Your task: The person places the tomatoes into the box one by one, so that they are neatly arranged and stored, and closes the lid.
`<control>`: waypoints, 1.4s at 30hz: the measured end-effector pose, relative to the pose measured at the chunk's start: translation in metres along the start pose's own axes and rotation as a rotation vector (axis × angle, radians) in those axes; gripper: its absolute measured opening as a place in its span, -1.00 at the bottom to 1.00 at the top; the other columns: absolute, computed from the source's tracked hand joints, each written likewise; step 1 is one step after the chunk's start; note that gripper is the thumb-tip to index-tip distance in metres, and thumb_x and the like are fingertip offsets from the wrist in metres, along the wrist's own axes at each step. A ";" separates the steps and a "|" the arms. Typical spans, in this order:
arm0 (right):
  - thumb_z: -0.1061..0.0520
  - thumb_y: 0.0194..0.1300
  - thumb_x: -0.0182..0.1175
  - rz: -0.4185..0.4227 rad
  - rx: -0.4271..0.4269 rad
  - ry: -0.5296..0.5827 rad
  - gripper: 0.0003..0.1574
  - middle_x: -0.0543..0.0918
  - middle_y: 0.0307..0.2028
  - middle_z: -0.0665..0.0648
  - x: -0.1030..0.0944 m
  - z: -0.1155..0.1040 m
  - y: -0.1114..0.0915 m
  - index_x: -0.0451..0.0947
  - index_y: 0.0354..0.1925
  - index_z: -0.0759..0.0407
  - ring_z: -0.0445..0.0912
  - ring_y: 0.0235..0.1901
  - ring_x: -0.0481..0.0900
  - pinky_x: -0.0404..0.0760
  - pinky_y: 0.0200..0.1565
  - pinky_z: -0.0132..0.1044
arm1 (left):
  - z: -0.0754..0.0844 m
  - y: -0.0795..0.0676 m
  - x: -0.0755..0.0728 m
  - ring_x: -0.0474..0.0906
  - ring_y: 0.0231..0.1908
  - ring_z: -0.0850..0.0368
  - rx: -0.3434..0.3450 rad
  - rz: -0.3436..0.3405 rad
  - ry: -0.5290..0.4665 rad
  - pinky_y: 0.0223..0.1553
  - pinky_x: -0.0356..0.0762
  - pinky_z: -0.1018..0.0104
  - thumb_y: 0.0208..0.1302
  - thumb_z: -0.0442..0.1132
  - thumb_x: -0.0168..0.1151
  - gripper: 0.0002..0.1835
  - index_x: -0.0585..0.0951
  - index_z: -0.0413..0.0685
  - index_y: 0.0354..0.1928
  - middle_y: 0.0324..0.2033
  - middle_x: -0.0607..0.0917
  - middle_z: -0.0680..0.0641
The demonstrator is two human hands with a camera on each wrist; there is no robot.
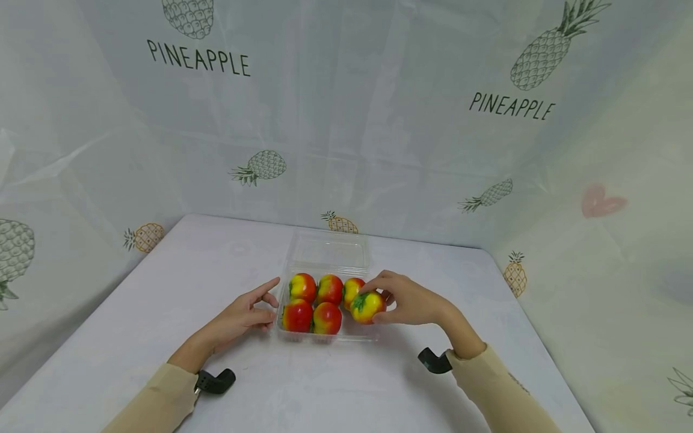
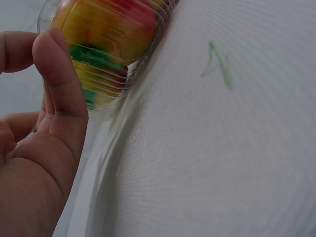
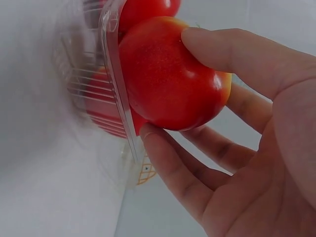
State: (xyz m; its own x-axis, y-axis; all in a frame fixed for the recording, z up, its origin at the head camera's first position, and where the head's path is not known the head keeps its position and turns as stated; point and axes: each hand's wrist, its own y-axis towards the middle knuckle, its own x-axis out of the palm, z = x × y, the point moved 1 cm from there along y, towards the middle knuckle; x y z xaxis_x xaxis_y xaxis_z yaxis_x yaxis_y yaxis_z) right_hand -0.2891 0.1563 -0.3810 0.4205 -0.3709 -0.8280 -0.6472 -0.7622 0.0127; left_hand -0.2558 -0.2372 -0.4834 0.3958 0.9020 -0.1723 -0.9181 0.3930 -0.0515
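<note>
A clear plastic clamshell box (image 1: 360,338) stands on the table with its lid laid back, holding several red-and-yellow fruits, such as the one at its front left (image 1: 297,316). My right hand (image 1: 414,299) grips another red-and-yellow fruit (image 1: 368,307) with a green leafy top, thumb on one side and fingers on the other. This fruit (image 3: 170,74) is at the box's right side, over the rim. My left hand (image 1: 243,316) is at the box's left side, index finger extended. In the left wrist view the thumb (image 2: 59,74) lies against or just beside the clear wall; contact is unclear.
The box's transparent lid (image 1: 330,249) lies toward the back of the white table (image 1: 227,258). A pale curtain (image 1: 346,120) printed with pineapples hangs behind and at both sides. Black wrist mounts (image 1: 216,381) sit at both sleeves.
</note>
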 end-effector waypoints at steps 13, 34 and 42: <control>0.09 0.29 0.52 -0.047 0.028 -0.056 -0.42 0.55 0.06 -0.04 0.015 -0.007 0.010 0.65 0.26 -0.07 -0.15 -0.02 0.55 0.72 0.03 -0.13 | -0.002 0.001 0.000 0.62 -0.22 0.00 -0.012 0.000 -0.008 -0.07 0.71 0.30 0.51 -0.22 0.27 -0.11 0.04 0.06 0.72 0.18 0.40 -0.25; 0.06 0.32 0.50 0.001 0.014 -0.022 -0.39 0.59 0.06 -0.04 0.021 -0.004 0.010 0.63 0.29 0.09 -0.15 -0.07 0.56 0.74 -0.01 -0.15 | -0.001 0.001 0.000 0.61 -0.24 0.02 0.003 -0.006 -0.012 -0.09 0.71 0.31 0.52 -0.23 0.26 -0.12 0.04 0.05 0.72 0.17 0.39 -0.26; 0.06 0.32 0.50 0.044 0.018 0.019 -0.44 0.62 0.05 -0.10 0.021 -0.007 0.011 0.61 0.24 0.03 -0.12 -0.02 0.58 0.74 0.02 -0.09 | 0.000 0.000 0.000 0.62 -0.24 0.02 -0.010 0.005 -0.013 -0.08 0.71 0.32 0.50 -0.24 0.27 -0.11 0.05 0.05 0.72 0.17 0.40 -0.26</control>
State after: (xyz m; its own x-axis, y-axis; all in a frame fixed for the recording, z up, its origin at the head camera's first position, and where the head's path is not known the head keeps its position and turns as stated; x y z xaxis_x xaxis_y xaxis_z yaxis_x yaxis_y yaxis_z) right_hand -0.2829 0.1369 -0.3944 0.4034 -0.4143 -0.8158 -0.6768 -0.7351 0.0386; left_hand -0.2560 -0.2372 -0.4832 0.3910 0.9064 -0.1601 -0.9204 0.3864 -0.0603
